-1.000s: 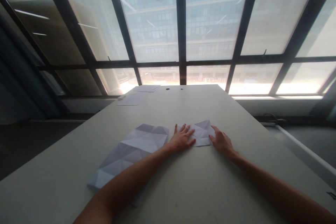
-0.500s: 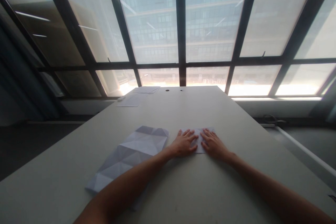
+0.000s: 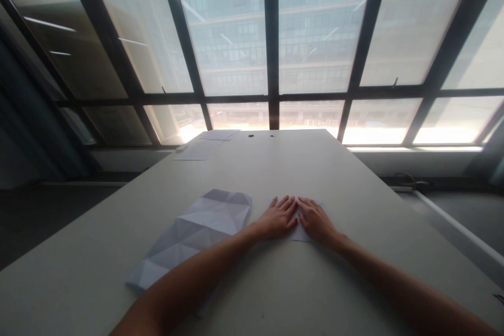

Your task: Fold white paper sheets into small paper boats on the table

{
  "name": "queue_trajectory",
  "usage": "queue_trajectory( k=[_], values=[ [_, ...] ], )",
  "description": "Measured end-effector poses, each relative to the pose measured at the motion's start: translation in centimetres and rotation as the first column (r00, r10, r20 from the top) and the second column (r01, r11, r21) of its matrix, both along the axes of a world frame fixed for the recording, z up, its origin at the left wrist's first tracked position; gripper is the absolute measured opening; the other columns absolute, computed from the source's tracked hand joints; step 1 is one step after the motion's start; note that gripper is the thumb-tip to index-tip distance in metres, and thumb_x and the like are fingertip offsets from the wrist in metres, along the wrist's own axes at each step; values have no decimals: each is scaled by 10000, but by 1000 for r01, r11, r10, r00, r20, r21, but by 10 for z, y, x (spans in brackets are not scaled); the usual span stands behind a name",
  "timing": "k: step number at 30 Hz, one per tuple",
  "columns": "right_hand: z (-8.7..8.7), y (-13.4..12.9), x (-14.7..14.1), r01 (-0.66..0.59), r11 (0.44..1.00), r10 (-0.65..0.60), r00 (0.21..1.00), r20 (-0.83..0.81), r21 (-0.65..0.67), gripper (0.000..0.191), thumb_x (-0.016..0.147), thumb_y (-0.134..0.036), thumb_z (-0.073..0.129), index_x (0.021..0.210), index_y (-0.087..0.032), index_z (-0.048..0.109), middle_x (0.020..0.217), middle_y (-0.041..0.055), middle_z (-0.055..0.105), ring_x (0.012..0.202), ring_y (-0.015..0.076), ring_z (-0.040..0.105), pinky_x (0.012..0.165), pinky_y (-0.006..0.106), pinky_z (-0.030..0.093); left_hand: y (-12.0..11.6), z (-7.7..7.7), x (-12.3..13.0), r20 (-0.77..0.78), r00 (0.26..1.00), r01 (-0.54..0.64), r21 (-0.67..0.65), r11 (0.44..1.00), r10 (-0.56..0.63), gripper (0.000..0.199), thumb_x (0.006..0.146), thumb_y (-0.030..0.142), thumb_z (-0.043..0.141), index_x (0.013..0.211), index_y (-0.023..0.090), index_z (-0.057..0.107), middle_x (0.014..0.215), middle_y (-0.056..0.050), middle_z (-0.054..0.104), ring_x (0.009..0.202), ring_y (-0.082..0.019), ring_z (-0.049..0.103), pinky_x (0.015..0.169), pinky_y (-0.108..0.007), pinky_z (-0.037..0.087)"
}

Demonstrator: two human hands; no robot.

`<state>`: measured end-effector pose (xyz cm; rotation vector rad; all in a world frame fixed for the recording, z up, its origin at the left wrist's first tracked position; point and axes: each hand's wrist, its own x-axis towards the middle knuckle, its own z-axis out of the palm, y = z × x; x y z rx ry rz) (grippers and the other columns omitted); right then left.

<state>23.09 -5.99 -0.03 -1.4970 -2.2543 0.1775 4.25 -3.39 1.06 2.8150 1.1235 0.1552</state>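
Note:
A small white sheet of paper [image 3: 301, 234] lies on the table, mostly covered by both hands. My left hand [image 3: 277, 217] rests flat on its left part, fingers stretched out and pointing away from me. On the right part lies my right hand [image 3: 316, 220], also flat, its fingertips almost meeting those of the left. Whether the paper under the palms is folded cannot be made out. Beside my left forearm is a larger creased sheet of paper [image 3: 192, 231], marked with triangular folds and partly hidden by that arm.
The long white table [image 3: 315, 163] reaches toward a wall of windows [image 3: 232, 26]. Flat papers [image 3: 192, 151] lie at its far left edge, near a small white object. Two small dark spots, one a round hole [image 3: 251, 136], are at the far end.
My hands have drawn closer together, the right one shifting left. The small paper's visible near edge now sits a little nearer to me.

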Motion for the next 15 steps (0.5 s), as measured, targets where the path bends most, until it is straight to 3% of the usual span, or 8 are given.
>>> queue_trajectory(
  k=[6,15],
  values=[
    [-6,4,4,-66,992,80,987,139,-105,611,964,-253,289,1539,-46,300,1593,150,294,1492,235,225,1216,457,162,-6,1,4,11,1000,2,-13,1000,-2,641,1034,537,172,1595,241,76,1647,-82,150,1519,-266,116,1202,-520,101],
    [-13,16,25,105,989,-81,975,206,-107,655,1009,-450,245,1546,-79,296,1610,164,237,1502,279,180,1194,554,128,-5,5,0,-6,999,-36,-51,998,36,705,1003,606,187,1583,205,174,1642,-82,167,1520,-252,115,1215,-486,80]
  ],
)
